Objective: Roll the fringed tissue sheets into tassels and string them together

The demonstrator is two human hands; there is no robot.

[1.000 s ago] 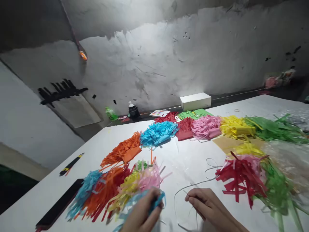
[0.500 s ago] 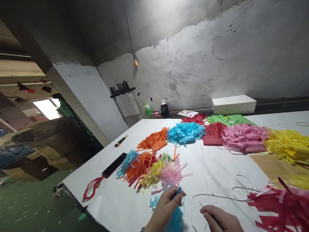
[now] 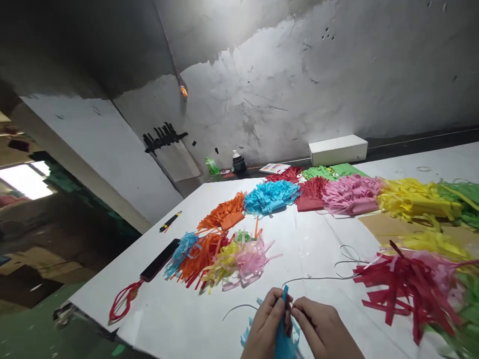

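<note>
My left hand (image 3: 266, 318) is closed around a blue fringed paper tassel (image 3: 283, 345), whose narrow twisted top pokes up above the fingers. Fingertips of my right hand (image 3: 318, 319) are pinched together against the right side of that top. The thin needle seen in them a moment ago is hidden now. White cord (image 3: 325, 278) runs from near my hands across the table to red fringed paper (image 3: 406, 286) on the right. Beyond my left hand lies a bundle of pink fringe (image 3: 251, 259), yellow fringe (image 3: 224, 264), orange fringe (image 3: 202, 254) and blue fringe (image 3: 183, 253).
Along the back of the white table (image 3: 179, 309) lie fringed bundles: orange (image 3: 222, 212), blue (image 3: 271, 196), pink (image 3: 352, 193) and yellow (image 3: 417, 198). A phone (image 3: 160, 259) with red cord and a yellow-black cutter (image 3: 170, 222) rest near the left edge. A white box (image 3: 339, 151) stands by the wall.
My right hand has moved left to meet the tassel top in my left hand, and the needle has gone from sight. The camera view has swung to the right.
</note>
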